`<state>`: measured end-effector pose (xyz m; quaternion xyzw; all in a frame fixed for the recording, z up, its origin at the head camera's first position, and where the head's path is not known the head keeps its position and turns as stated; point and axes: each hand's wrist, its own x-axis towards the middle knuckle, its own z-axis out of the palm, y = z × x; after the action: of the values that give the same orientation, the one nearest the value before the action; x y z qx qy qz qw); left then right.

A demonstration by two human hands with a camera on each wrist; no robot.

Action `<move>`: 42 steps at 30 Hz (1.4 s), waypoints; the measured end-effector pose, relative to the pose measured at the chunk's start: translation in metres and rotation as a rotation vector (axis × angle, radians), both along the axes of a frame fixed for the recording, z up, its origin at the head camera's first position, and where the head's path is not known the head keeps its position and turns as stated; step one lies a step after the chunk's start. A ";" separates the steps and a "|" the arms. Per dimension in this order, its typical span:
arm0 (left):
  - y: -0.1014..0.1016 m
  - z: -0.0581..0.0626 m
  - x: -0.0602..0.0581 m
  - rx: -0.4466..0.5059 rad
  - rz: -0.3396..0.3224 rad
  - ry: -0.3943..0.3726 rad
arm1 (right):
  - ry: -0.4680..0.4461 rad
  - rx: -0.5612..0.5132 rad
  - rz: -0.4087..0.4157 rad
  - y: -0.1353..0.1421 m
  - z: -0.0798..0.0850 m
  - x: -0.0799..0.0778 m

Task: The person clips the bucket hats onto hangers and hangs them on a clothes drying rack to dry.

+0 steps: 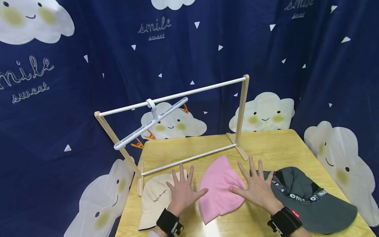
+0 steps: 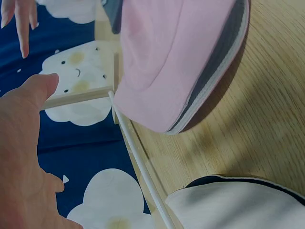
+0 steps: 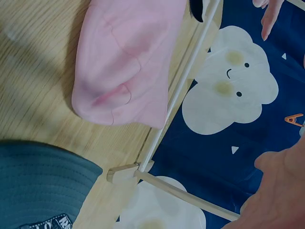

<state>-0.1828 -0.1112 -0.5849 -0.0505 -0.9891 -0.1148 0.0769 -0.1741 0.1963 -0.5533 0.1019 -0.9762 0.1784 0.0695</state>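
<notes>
Both hands are held over the table with fingers spread and nothing in them. My left hand [image 1: 183,194] hovers between a cream bucket hat [image 1: 157,194] with dark script and a pink bucket hat [image 1: 220,191]. On the pink hat's other side, my right hand [image 1: 257,189] overlaps the edge of a dark grey hat [image 1: 319,210] with a lettered band and a small red tag. In the left wrist view the pink hat [image 2: 157,62] shows a grey lining along its rim. The right wrist view shows its folded crown [image 3: 128,67].
Behind the hats stands a small rack with wooden posts [image 1: 242,108] and a white top rail [image 1: 201,89]. From the rail hangs a white hanger [image 1: 154,121] with several orange clips [image 1: 150,135]. A navy curtain [image 1: 183,59] with cloud prints backs the wooden table [image 1: 272,141].
</notes>
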 end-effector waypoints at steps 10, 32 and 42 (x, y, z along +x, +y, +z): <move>0.001 0.002 -0.006 0.065 -0.003 0.049 | 0.020 -0.076 -0.038 0.010 -0.004 -0.007; -0.023 0.004 -0.016 0.194 0.037 0.123 | 0.111 -0.155 -0.063 0.032 -0.008 -0.039; -0.050 0.006 -0.031 0.320 0.016 0.282 | 0.167 -0.329 -0.088 0.023 -0.005 -0.072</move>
<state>-0.2140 -0.1607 -0.5785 -0.0452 -0.9381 -0.2617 0.2223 -0.2460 0.2189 -0.5587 0.0610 -0.9281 0.3235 0.1739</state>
